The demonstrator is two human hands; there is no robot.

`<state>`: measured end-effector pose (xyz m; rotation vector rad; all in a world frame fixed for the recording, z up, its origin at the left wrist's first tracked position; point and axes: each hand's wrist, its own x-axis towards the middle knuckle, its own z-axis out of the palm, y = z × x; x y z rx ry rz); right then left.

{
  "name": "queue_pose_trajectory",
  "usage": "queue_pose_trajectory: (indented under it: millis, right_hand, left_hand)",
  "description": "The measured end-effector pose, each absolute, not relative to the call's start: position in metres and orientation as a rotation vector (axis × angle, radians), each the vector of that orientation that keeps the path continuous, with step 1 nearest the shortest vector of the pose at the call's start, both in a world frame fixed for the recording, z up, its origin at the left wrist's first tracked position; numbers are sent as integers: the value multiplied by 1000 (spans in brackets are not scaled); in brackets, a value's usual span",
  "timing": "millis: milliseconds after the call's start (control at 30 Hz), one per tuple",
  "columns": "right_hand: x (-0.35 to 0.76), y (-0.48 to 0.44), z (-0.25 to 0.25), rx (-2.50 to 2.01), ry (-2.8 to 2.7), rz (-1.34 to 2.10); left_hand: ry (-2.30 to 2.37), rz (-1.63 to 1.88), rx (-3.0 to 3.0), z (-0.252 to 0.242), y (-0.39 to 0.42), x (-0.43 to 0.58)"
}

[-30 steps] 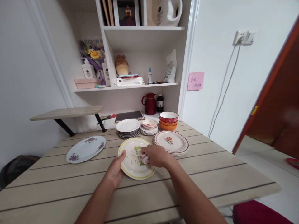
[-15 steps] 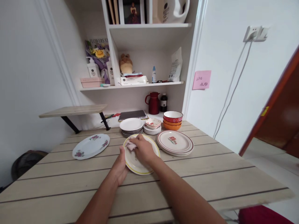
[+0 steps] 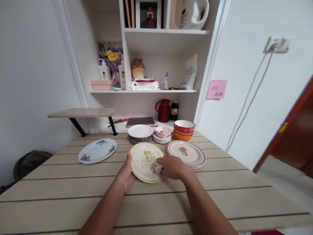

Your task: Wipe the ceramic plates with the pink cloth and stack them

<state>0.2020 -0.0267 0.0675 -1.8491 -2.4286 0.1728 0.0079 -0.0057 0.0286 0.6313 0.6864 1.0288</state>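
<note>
A round cream plate (image 3: 141, 163) with a yellow rim and a flower print in its middle is in front of me, its near side over the table. My left hand (image 3: 126, 174) grips its left edge, thumb on the rim and the other fingers partly hidden beneath. Bunched in my right hand (image 3: 171, 167) is a pale pinkish cloth (image 3: 158, 167), pressed on the plate's right side. Right of it lies a stack of red-rimmed plates (image 3: 195, 153). To the left is an oval white platter (image 3: 97, 151) with flower prints.
Behind the plate stand a stack of white plates (image 3: 140, 131), small dishes (image 3: 163, 131) on saucers, and stacked bowls (image 3: 184, 126). A small raised wooden stand (image 3: 83, 113) is at the left back. A red jug (image 3: 163, 111) and a dark bottle (image 3: 174, 111) stand further back.
My right hand has moved with the cloth from the plate's upper left to its right side, uncovering the flower print. My left hand still holds the left edge. The view has shifted slightly.
</note>
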Motion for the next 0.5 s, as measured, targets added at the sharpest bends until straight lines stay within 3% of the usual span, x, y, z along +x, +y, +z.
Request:
queue_pose_trajectory:
  millis: [100,233,500]
  right_hand:
    - [189,-35,69,-1538,-2634,329]
    - [189,-35,73,-1442,-2662,481]
    - [209,-8,59,-2045,-2068,70]
  left_hand:
    - [659,1014,590,28,-5,8]
    - [644,1015,576,25,-5,8]
    - [750,1041,622,22,-6,7]
